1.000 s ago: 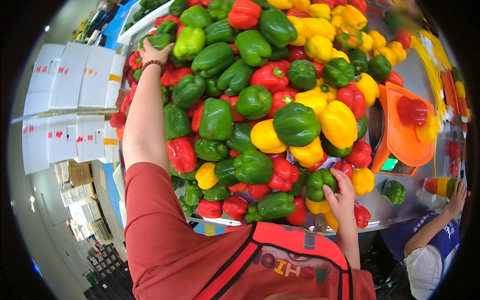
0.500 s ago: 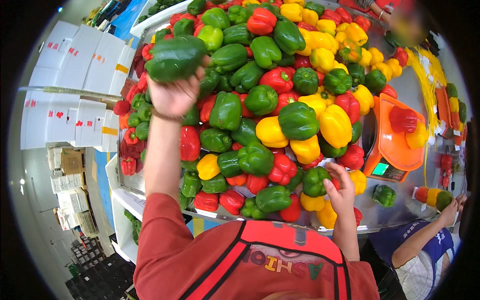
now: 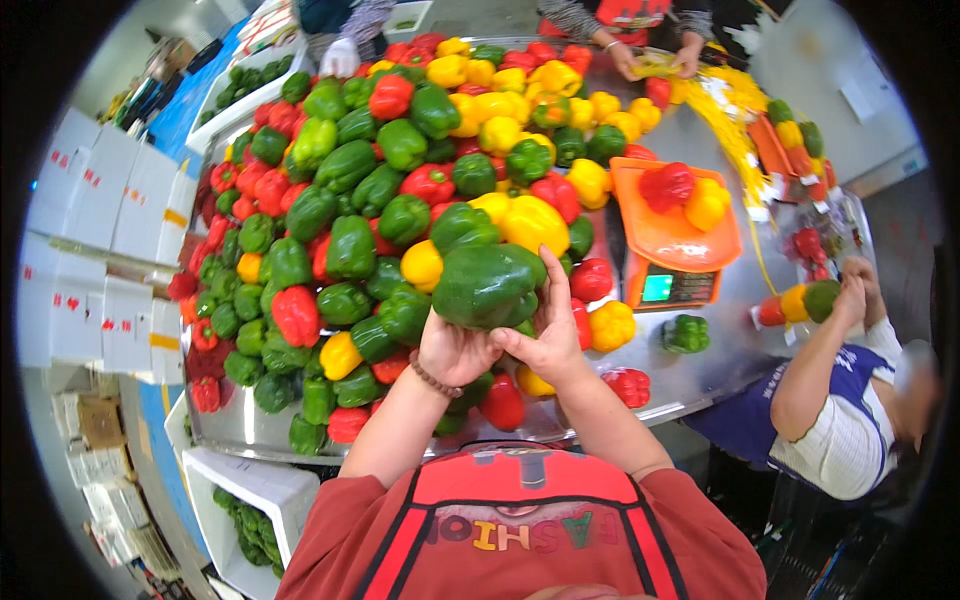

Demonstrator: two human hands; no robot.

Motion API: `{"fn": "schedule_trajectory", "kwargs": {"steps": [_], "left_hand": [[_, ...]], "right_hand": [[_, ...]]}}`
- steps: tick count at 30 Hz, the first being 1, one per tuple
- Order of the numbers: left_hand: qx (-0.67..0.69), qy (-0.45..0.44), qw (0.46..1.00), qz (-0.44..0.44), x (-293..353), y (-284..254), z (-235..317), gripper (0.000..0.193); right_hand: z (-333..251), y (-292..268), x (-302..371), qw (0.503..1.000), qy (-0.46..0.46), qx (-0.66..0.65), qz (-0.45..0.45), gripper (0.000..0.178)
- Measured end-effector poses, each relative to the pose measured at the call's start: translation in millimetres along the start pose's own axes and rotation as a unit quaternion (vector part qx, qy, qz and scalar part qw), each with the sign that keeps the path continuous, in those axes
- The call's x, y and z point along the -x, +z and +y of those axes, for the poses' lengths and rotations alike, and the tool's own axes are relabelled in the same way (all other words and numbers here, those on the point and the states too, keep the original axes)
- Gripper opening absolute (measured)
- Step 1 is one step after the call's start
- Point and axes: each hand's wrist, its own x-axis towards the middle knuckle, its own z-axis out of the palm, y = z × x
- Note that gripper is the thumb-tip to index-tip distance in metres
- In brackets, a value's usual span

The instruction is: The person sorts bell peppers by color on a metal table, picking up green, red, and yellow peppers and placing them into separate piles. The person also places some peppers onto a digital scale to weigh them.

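A large dark green bell pepper (image 3: pixel 484 284) rests between my two hands, just above the near part of the pepper heap. My left hand (image 3: pixel 452 348) supports it from below on its left side, with a beaded bracelet at the wrist. My right hand (image 3: pixel 552 325) cups its right end, fingers pointing up along it and the thumb beneath. Beyond it lie another green pepper (image 3: pixel 463 228) and a big yellow pepper (image 3: pixel 536 226). Part of my fingers is hidden behind the held pepper.
An orange scale (image 3: pixel 668 255) holds red and yellow peppers on the metal table (image 3: pixel 720 365). A green pepper (image 3: pixel 685 334) lies near it. Yellow ties (image 3: pixel 725 110) spread at the far right. Co-workers stand beyond and at right; a white crate (image 3: pixel 245 480) sits lower left.
My left hand has brought the large green pepper from the far left back to the middle. My right hand has left another green pepper and now joins it. The view has shifted.
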Motion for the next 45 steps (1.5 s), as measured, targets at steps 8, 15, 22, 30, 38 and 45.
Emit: {"fn": "schedule_trajectory", "kwargs": {"steps": [8,15,22,30,38,45], "left_hand": [[-0.375,0.015,0.920,0.115,15.4,-16.7,-4.8,0.042],[-0.406,0.045,0.901,0.150,21.8,-27.7,4.3,0.032],[-0.418,0.040,0.894,0.159,29.0,-41.5,6.4,0.028],[-0.475,0.047,0.859,0.183,46.9,-53.6,14.2,0.029],[-0.531,0.041,0.829,0.172,42.6,-57.6,16.1,0.031],[-0.547,0.089,0.819,0.146,42.8,-64.6,4.7,0.031]], "right_hand": [[-22.1,-123.0,3.2,0.961,-0.067,0.109,0.245,0.078],[-20.5,-265.8,-35.9,0.830,-0.070,0.420,0.360,0.084],[-26.5,-262.4,25.1,0.824,-0.020,0.413,0.388,0.061],[-2.2,-285.0,137.0,0.702,0.095,0.574,0.412,0.060],[-4.0,-275.0,115.8,0.704,0.106,0.597,0.370,0.080],[-2.3,-258.3,122.8,0.698,0.132,0.636,0.303,0.080]]}}
